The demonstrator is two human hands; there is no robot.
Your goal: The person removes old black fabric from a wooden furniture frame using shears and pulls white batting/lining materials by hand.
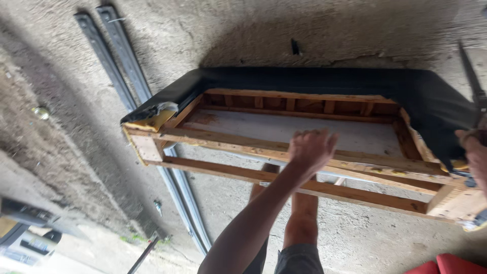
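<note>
While the left hand (pixel 310 148) grips the frame (pixel 284 147) rail, the right hand (pixel 474 152) pinches black cover (pixel 431 96); stripping it seems underway.

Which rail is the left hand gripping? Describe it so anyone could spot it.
Start at the wooden sofa frame with black fabric along its far edge. The left hand grips the upper front rail, pale wood spanning the frame. A second rail runs parallel below it, untouched.

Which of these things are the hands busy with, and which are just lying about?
In hand:
- wooden sofa frame, gripped by the left hand
- black covering on the frame
- right hand at the frame's end

Lying about:
- metal rails on the ground
- red thing, bottom corner
</note>
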